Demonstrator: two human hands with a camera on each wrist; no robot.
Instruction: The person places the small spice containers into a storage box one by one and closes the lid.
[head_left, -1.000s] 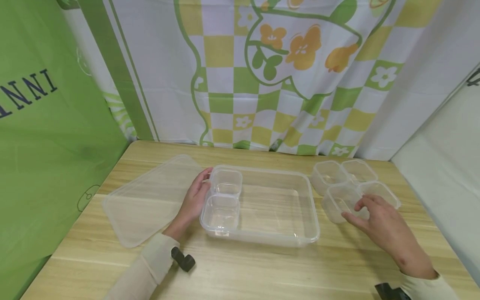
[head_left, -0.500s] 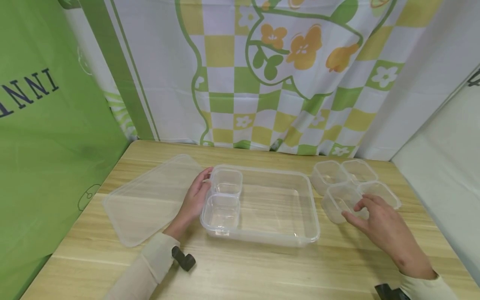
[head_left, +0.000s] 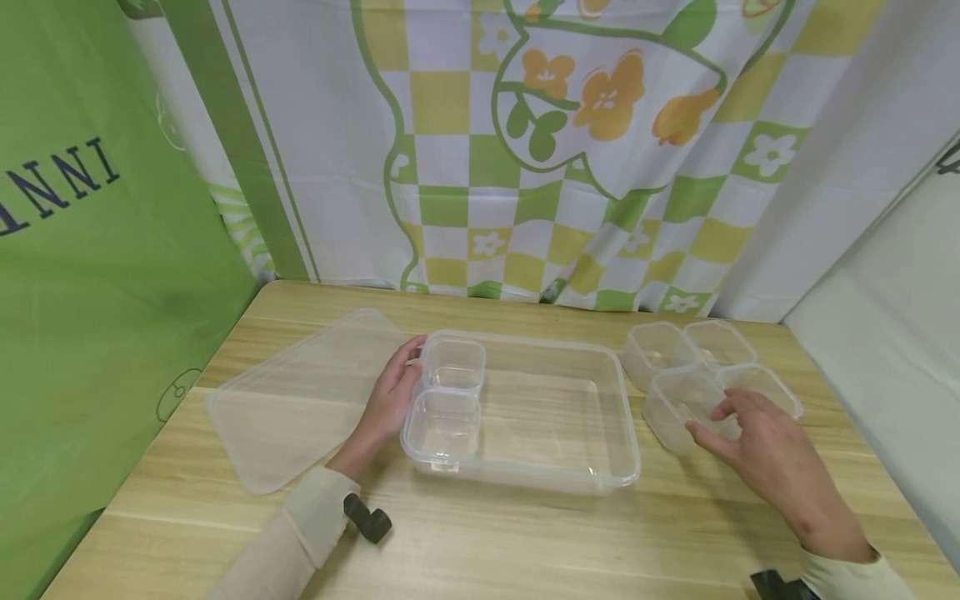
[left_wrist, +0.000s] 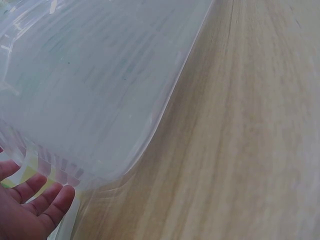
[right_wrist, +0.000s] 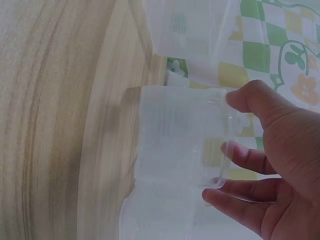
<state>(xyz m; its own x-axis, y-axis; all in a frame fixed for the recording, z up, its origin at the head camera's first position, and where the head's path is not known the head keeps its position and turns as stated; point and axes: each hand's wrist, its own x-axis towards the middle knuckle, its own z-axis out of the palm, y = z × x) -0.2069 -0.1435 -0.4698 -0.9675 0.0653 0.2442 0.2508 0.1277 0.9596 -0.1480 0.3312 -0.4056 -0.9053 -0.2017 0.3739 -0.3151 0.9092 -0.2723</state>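
Note:
My left hand rests with extended fingers against the left end of a large clear plastic food container. In the left wrist view its fingertips touch the container's end wall. Two small clear plastic tubs, a far one and a near one, stand side by side in its left end. At the right, my right hand pinches the rim of another small plastic tub between thumb and fingers. The right wrist view shows that tub from the side.
Several small tubs stand grouped around the pinched one at the table's right. A translucent flat lid lies left of the large container on the wooden table. A patterned curtain hangs behind the table's back edge.
The small tub in my right hand has shifted slightly toward the table's front. My left hand and the large container have stayed in place.

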